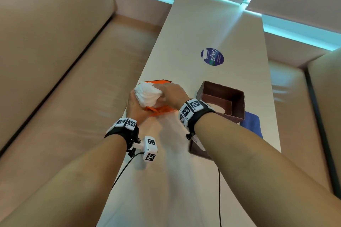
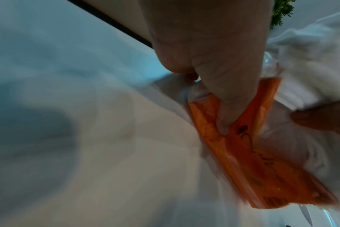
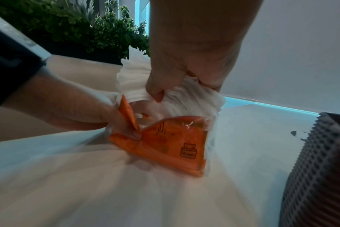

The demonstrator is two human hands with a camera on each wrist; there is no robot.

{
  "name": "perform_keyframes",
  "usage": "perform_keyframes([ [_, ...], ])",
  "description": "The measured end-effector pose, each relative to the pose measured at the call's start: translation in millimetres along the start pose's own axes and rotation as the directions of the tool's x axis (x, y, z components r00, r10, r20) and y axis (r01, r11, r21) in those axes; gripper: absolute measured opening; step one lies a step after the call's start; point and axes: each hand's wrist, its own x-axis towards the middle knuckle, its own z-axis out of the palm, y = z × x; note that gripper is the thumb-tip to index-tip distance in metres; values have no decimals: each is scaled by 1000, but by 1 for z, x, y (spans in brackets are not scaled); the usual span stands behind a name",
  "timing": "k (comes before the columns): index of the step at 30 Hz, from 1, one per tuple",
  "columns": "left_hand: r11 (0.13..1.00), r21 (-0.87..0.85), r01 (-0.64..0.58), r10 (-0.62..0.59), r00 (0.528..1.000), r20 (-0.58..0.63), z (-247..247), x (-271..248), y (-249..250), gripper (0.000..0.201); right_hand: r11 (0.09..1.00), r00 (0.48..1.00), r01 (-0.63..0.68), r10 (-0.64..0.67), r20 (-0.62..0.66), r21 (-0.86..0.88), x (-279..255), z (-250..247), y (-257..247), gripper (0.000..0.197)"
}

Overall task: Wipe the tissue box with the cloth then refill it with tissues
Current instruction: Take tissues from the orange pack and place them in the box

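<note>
An orange plastic tissue pack point(image 1: 162, 110) point(image 2: 248, 161) point(image 3: 171, 142) lies near the table's left edge. My left hand point(image 1: 135, 106) point(image 2: 213, 86) point(image 3: 99, 116) pinches its torn wrapper. My right hand point(image 1: 170, 91) point(image 3: 177, 79) grips a thick wad of white tissues point(image 1: 147, 96) point(image 2: 309, 72) point(image 3: 138, 83) that sticks up out of the pack. The dark brown tissue box point(image 1: 224, 101) point(image 3: 316, 176) lies open on the table to the right, with its separate brown panel point(image 1: 198, 150) nearer me. A blue cloth point(image 1: 251, 124) lies partly under the box.
The long white table point(image 1: 193, 33) carries a round blue sticker point(image 1: 212, 56) farther back. Beige sofas point(image 1: 55, 61) run along both sides. Cables point(image 1: 219, 199) trail from my wrists. Green plants point(image 3: 68, 26) stand behind.
</note>
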Motion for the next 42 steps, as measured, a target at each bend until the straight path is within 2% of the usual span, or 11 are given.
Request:
perform_keyframes([
  [10,986,165,40,-53,996,73,-9,-2,-2,111,938,983,-6,69,-171,346,-21,-11,-4,52],
  [13,989,134,68,-83,991,106,-12,-7,1,117,925,937,15,119,-328,379,-25,-16,-5,41],
  [15,984,173,30,-44,996,75,-15,-8,1,121,881,909,20,180,-375,473,-36,-28,-8,11],
  [18,983,113,-142,149,987,-57,-17,-13,10,114,721,885,35,299,-357,692,-52,-43,-7,9],
  [21,968,-119,-221,217,975,-45,-9,-21,33,105,456,874,43,414,-255,889,-62,-46,-1,38],
  [24,925,-380,-25,92,983,158,3,-22,58,98,223,873,83,453,-179,971,-72,-44,8,41],
  [28,697,-604,386,20,832,555,20,-38,78,58,-26,897,155,423,-129,988,-87,-39,15,52],
  [30,549,-674,494,36,792,609,28,-49,85,66,-80,905,176,404,-129,981,-95,-35,17,66],
  [33,370,-731,574,72,766,638,38,-53,84,92,-124,920,148,380,-91,981,-112,-32,20,60],
  [38,464,-707,534,63,776,627,42,-48,74,86,-303,915,152,404,-18,941,-141,-39,48,31],
  [42,647,-579,496,92,703,705,37,-51,79,88,-129,907,46,420,13,991,-151,-47,60,35],
])
